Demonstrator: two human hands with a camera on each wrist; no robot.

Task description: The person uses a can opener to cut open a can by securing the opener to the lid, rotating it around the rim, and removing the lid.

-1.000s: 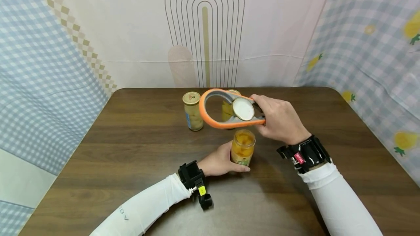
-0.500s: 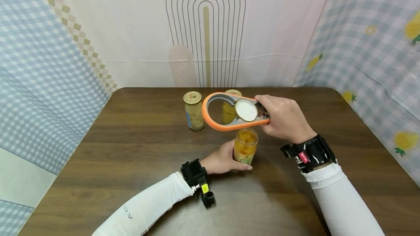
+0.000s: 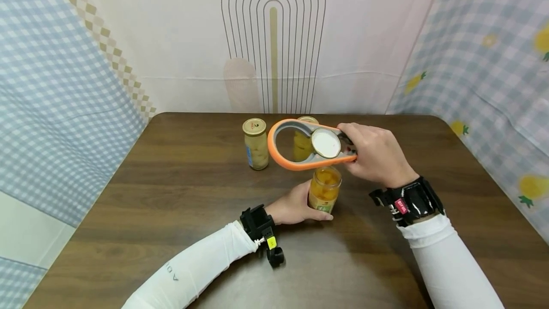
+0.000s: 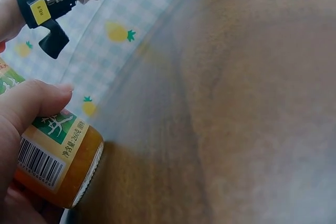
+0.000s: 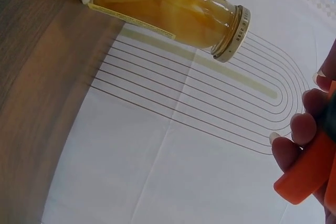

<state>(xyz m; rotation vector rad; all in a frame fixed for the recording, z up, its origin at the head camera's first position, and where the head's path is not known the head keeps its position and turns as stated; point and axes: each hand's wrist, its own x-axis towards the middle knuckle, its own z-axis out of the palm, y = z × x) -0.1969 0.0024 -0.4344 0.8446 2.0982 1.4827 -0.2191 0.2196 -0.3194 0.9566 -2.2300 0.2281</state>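
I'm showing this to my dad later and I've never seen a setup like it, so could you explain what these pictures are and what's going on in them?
There is no robot here, just a person working with two bare hands. The big picture comes from a camera on the person's head, looking forward and down. The other two come from cameras worn on the wrists, so they are close up and tilted; that's why a jar seems to lie sideways in the right wrist picture.

The left hand holds an open jar of yellow-orange contents. The right hand grips an orange and gray jar opener, with a lid between its arms, white side showing. Farther back on the wooden table stand two closed jars, one partly hidden by the opener.
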